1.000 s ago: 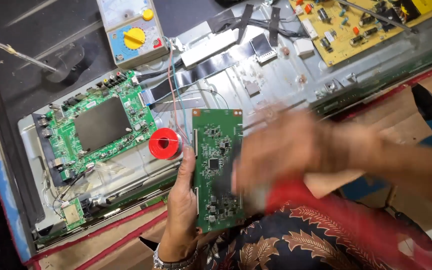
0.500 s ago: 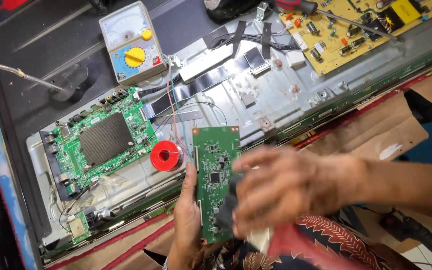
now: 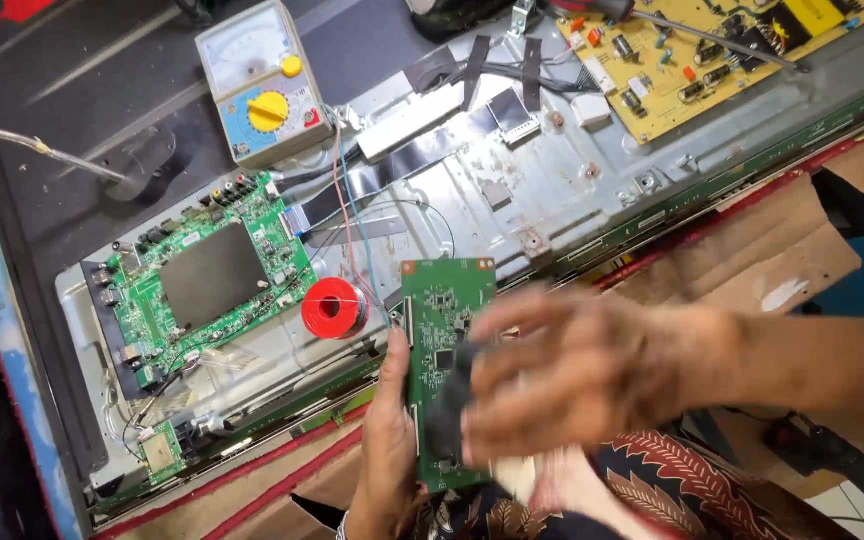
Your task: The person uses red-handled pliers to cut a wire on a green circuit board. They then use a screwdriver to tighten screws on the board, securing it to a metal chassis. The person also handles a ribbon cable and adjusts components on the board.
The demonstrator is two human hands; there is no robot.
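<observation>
The left hand (image 3: pixel 389 440) clasps a narrow green circuit board (image 3: pixel 445 330) by its left long edge, thumb lying up along the edge and fingers hidden behind, so the board stands lengthwise at the near middle of the scene, above the person's lap. The right hand (image 3: pixel 572 375) is spread across the board's right side, fingers blurred and splayed, pressing a dark, soft-looking wad (image 3: pixel 449 405) against the board's face; whether the fingers pinch that wad or merely push it cannot be told through the blur. The board is flat and rectangular, studded with small black chips and fine pale traces. Just left of it sits a red spool (image 3: pixel 333 307) of thin solder wire, round and glossy. Farther left lies a larger green main board (image 3: pixel 207 275) with a matte black square at its centre, mounted on a dull grey sheet-metal panel (image 3: pixel 572 200). At the far left stands an analogue meter (image 3: pixel 262 85) with a white dial face and a yellow round knob. At the far right rests a yellow power board (image 3: pixel 712 50) crowded with cylindrical parts. Flat black ribbon cables (image 3: pixel 477 70) cross the metal between them. Patterned red and dark cloth (image 3: pixel 672 480) covers the lap at the near edge
</observation>
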